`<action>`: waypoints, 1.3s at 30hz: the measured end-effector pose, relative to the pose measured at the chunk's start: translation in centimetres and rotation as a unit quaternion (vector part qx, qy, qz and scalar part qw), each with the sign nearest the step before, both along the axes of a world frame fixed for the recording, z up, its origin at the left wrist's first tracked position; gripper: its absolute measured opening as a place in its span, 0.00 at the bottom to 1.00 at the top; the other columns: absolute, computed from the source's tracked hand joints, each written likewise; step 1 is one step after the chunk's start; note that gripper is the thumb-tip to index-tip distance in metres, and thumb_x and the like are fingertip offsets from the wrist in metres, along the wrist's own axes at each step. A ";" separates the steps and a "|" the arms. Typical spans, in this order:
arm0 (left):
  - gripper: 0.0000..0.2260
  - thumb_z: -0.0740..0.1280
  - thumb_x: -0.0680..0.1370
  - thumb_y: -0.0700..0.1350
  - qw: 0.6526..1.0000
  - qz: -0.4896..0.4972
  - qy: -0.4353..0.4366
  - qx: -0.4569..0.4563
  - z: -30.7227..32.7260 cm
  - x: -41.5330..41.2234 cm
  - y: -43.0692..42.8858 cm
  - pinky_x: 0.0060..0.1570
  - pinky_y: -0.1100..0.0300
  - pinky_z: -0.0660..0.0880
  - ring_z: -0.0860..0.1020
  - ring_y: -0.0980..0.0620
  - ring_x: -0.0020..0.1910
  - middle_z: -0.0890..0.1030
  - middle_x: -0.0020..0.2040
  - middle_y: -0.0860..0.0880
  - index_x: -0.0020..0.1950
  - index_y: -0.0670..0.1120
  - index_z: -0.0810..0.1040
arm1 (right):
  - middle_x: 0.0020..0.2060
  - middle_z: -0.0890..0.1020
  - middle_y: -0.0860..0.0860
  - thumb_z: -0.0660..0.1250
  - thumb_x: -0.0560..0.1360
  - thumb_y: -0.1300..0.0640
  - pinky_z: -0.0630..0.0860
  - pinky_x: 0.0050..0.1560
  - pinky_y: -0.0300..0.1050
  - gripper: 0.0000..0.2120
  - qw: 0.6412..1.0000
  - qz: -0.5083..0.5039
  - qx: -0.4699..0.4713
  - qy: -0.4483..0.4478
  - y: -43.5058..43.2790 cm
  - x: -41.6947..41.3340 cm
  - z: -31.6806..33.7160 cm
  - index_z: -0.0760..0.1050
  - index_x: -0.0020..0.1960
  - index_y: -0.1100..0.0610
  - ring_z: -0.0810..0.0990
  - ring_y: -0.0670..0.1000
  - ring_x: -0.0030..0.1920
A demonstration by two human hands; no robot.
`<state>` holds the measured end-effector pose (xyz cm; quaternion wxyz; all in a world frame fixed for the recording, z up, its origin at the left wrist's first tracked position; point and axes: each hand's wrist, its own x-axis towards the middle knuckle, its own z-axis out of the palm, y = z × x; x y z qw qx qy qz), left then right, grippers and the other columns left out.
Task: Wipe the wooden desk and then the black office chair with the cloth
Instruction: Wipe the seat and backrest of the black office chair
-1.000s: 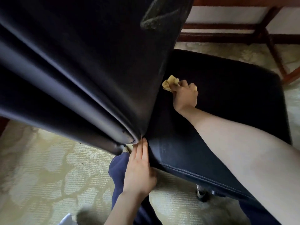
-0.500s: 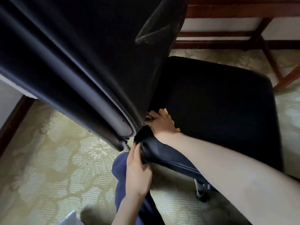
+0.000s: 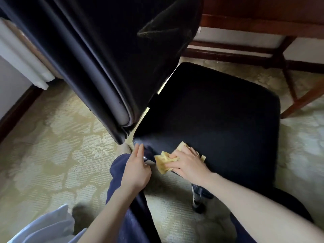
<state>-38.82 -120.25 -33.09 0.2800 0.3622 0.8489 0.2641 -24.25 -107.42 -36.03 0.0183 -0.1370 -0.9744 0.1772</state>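
Where the near left corner of the black office chair rounds off, the yellow cloth lies bunched on its seat, part of it on the seat top and the rest drooping over the near edge. The right grip sits on it, coming in from the near right on a bare forearm. Its fingers lie over the cloth and its thumb closes in from below, so it is grasping the cloth against the seat edge. One small yellow corner shows at the right side of this grip and another peaks out on its far side. Just to the left, the left grip is released: its fingers run straight toward the far side, touch the very corner of the seat and hold nothing. The two grips are close but apart, with the seat corner between them.

The backrest rises at the far left, tilted across the view, its lower end just beside the seat's left edge. Under the near edge a chrome post goes down to a dark base. A dark blue trouser leg runs beneath the left forearm. The chair stands on a pale green and gold patterned carpet. At the far right, beyond the seat, stand the dark wooden legs and rails of the table.
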 end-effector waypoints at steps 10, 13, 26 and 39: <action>0.31 0.56 0.79 0.42 0.962 -0.167 0.154 -0.149 -0.4 4.4 4.1 0.74 0.49 0.46 0.43 0.42 0.77 0.39 0.78 0.41 0.78 0.43 0.42 | 0.42 0.81 0.48 0.82 0.58 0.57 0.78 0.36 0.51 0.20 0.998 -0.045 0.038 0.012 1.0 14.7 -0.3 0.84 0.47 0.43 0.68 0.49 0.47; 0.31 0.55 0.81 0.47 0.941 -0.213 0.171 -0.199 -1.0 6.0 4.6 0.74 0.46 0.47 0.44 0.34 0.75 0.40 0.77 0.37 0.78 0.41 0.41 | 0.41 0.78 0.49 0.82 0.59 0.61 0.78 0.38 0.49 0.21 0.998 -0.059 0.014 0.017 1.4 17.4 -0.5 0.84 0.49 0.46 0.71 0.50 0.45; 0.33 0.52 0.81 0.51 0.897 -0.291 0.241 -0.231 -2.8 5.2 4.3 0.73 0.42 0.44 0.41 0.28 0.73 0.37 0.75 0.33 0.76 0.38 0.36 | 0.45 0.72 0.47 0.69 0.74 0.56 0.63 0.49 0.39 0.08 0.853 -0.509 -0.050 0.102 9.5 11.2 -1.3 0.83 0.52 0.53 0.69 0.53 0.51; 0.34 0.52 0.78 0.41 0.879 -0.315 0.256 -0.249 -3.1 3.0 4.6 0.72 0.39 0.42 0.38 0.30 0.73 0.34 0.75 0.35 0.76 0.40 0.33 | 0.49 0.76 0.44 0.67 0.75 0.49 0.68 0.49 0.47 0.07 0.940 -0.331 -0.052 0.068 4.8 1.8 -2.0 0.83 0.50 0.43 0.68 0.52 0.50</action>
